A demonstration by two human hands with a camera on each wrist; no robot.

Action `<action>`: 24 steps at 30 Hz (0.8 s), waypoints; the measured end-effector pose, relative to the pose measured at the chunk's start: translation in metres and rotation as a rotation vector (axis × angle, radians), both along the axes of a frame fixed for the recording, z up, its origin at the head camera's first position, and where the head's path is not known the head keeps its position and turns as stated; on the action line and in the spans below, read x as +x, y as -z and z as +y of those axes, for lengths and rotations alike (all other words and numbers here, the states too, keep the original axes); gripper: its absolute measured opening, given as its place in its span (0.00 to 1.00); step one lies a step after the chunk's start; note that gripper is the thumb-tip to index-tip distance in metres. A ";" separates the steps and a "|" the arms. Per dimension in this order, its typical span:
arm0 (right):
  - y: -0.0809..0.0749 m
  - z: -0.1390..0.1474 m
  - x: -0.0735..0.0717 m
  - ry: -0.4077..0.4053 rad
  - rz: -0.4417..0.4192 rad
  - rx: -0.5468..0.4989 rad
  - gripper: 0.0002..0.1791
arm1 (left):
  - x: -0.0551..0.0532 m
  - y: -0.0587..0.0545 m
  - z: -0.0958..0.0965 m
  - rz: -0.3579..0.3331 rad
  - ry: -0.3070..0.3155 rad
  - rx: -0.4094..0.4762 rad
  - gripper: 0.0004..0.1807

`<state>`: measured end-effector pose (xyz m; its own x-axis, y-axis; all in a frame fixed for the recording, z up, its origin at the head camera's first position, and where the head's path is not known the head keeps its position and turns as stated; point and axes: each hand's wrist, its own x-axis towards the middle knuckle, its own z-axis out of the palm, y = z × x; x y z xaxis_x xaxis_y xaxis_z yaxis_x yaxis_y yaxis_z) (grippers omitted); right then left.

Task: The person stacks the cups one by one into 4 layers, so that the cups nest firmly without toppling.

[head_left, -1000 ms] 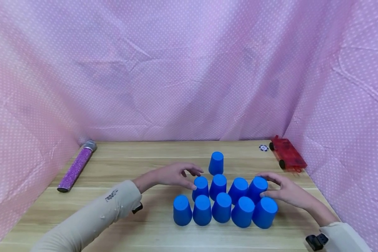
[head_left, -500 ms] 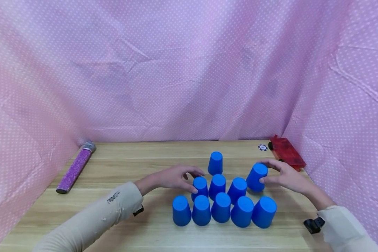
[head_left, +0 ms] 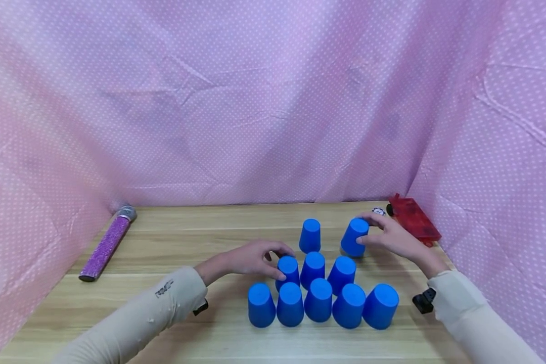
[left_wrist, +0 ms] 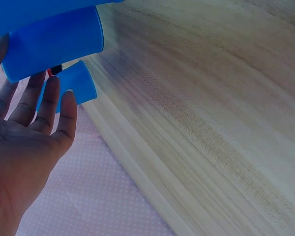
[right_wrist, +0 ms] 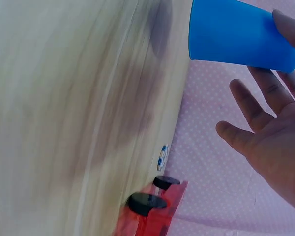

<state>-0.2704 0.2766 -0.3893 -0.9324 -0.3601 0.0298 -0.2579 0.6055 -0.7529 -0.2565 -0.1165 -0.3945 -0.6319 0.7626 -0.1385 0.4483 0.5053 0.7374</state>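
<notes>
1. Blue, smooth, tapered: the tilted cup [head_left: 352,240] is pinched between thumb and fingers of the right hand [head_left: 389,241], to the right of the back cup [head_left: 310,236]; seemingly held just off the table [head_left: 186,227].
2. The near-left cup [head_left: 288,270], at the end of the middle row [head_left: 312,270], is lightly grasped by thumb and fingers of the left hand [head_left: 250,260].
3. Risk: the tilted cup could be dropped or toppled if the pinch slips on its slick-looking wall.
4. Risk: middle and front row [head_left: 318,301] are set close — one left-hand nudge could be passed along.
5. Risk: the chip [head_left: 378,211] might be brushed, being near the right fingers.
6. Textures: wood-grained table; wrinkled, dotted pink cloth [head_left: 255,101]; glittery purple microphone [head_left: 106,247]; see-through red car [head_left: 411,217].
</notes>
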 end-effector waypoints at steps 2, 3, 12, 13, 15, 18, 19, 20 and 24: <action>0.000 -0.004 -0.003 -0.001 -0.005 0.011 0.33 | 0.000 0.001 0.001 0.000 0.004 0.002 0.29; 0.000 -0.007 -0.005 -0.001 -0.010 0.019 0.34 | -0.001 0.001 0.001 0.003 0.007 0.004 0.29; 0.008 -0.028 -0.023 -0.055 -0.007 0.032 0.32 | -0.002 0.005 0.000 0.025 0.006 0.011 0.28; 0.009 -0.029 -0.024 -0.061 -0.012 0.028 0.32 | -0.001 0.005 0.000 0.026 0.007 0.010 0.28; 0.012 -0.032 -0.027 -0.067 -0.025 0.025 0.33 | 0.000 0.004 0.000 0.026 0.011 0.009 0.29; 0.013 -0.035 -0.029 -0.067 -0.062 0.021 0.34 | 0.002 0.002 0.001 0.025 0.011 0.006 0.29; 0.013 -0.037 -0.030 -0.064 -0.073 0.025 0.34 | 0.002 0.001 0.001 0.024 0.009 0.005 0.29; 0.013 -0.037 -0.030 -0.062 -0.082 0.028 0.34 | 0.003 0.000 0.001 0.025 0.008 0.004 0.29; 0.012 -0.041 -0.032 -0.048 -0.096 0.041 0.34 | 0.002 -0.002 0.002 0.032 0.003 -0.004 0.30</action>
<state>-0.3025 0.2354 -0.4016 -0.9119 -0.4036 -0.0741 -0.2156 0.6249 -0.7504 -0.2546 -0.1146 -0.3926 -0.6341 0.7638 -0.1208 0.4731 0.5067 0.7207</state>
